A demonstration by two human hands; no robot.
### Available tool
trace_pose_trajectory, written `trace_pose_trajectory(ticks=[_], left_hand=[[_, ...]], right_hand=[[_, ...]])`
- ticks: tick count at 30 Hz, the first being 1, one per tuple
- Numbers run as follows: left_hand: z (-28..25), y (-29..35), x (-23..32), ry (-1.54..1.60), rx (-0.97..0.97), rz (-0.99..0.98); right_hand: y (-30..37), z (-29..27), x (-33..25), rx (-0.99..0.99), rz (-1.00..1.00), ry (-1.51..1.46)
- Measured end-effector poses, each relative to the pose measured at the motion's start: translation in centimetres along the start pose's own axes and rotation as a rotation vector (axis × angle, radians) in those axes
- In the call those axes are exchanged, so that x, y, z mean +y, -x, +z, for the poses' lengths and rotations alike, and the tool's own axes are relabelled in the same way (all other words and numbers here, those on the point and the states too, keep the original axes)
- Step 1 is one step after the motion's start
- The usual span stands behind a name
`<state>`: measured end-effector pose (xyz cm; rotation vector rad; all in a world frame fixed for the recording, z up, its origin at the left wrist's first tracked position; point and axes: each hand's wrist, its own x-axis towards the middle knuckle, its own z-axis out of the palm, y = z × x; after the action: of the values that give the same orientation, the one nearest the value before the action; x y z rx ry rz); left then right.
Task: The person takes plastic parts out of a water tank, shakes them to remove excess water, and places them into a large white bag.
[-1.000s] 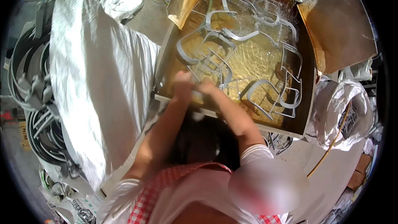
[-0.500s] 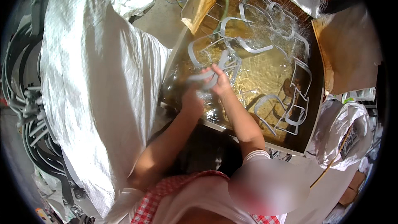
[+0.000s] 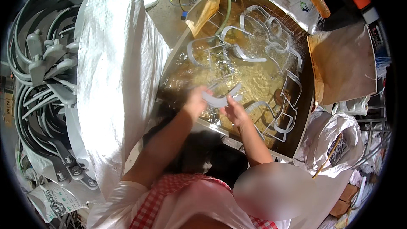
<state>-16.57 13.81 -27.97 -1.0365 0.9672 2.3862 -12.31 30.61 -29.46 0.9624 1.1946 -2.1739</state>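
A curved light-grey band [image 3: 217, 101] is held between my two hands, low over the near end of a water-filled tank [image 3: 285, 156]. My left hand [image 3: 196, 101] closes on the band's left end. My right hand [image 3: 234, 111] grips it near the right end, fingers bent around its edge. Whether the band is metal or plastic I cannot tell. Several similar curved grey pieces with thin rod frames lie in the water, among them one at the far middle [image 3: 251, 58] and another at the right side [image 3: 291, 84]. Motion slightly blurs the left hand.
A tall white woven sack [image 3: 114, 68] stands close on my left, beside stacked dark-grey curved parts [image 3: 37, 70]. Brown boards [image 3: 342, 65] lean at the tank's right. A white bag [image 3: 335, 142] of thin pieces sits beyond. A green hose [image 3: 229, 10] runs into the water.
My hands have moved apart and slightly nearer to me, and the band has turned to span between them. The view has shifted, with more of the stacked grey parts showing at left.
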Motion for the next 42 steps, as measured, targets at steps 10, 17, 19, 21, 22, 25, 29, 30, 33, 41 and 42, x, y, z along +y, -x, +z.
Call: trace_pose_trajectory(ticks=[10, 17, 19, 21, 22, 25, 29, 30, 33, 41, 42], left_hand=[[1.8, 3.3, 1.9, 0.148, 0.018, -0.065], [-6.3, 0.1, -2.5, -0.954, -0.413, 0.813], [-4.2, 0.5, -2.8, -1.251, -0.53, 1.105], [0.6, 5.3, -1.8, -0.194, -0.031, -0.001], [-0.1, 4.9, -2.8, -0.2, -0.028, 0.009], [-4.2, 4.0, -4.0, -0.607, -0.049, 0.425], [-3.8, 3.6, -3.0, -1.099, -0.293, 0.595], [-3.7, 3.9, -2.8, -1.038, -0.327, 0.585], [-0.1, 5.3, -1.4, 0.078, -0.212, -0.042], [4.1, 6.8, 4.5, -0.998, -0.484, 0.607], [4.1, 6.2, 4.5, -1.171, -0.542, 0.45]], right_hand=[[-8.6, -2.2, -7.7, 0.069, -0.458, 0.142], [-20.9, 10.3, -6.7, 0.004, -0.085, 0.009], [-26.3, 8.8, -5.4, -0.001, -0.108, 0.082], [-28.4, 9.6, -3.9, 0.064, -0.085, 0.168], [-28.5, 10.4, -3.4, 0.12, -0.199, 0.296], [-23.1, 15.9, -1.7, 0.112, -0.289, 0.488], [-24.2, 12.4, -3.7, -0.258, -0.276, 0.601], [-23.1, 12.3, -4.4, -0.406, -0.212, 0.518], [-21.5, 8.2, -7.9, -0.473, -0.081, 0.345], [-6.1, 1.9, -16.1, -0.335, -0.522, 0.127], [-4.3, 1.5, -16.7, -0.32, -0.551, 0.15]])
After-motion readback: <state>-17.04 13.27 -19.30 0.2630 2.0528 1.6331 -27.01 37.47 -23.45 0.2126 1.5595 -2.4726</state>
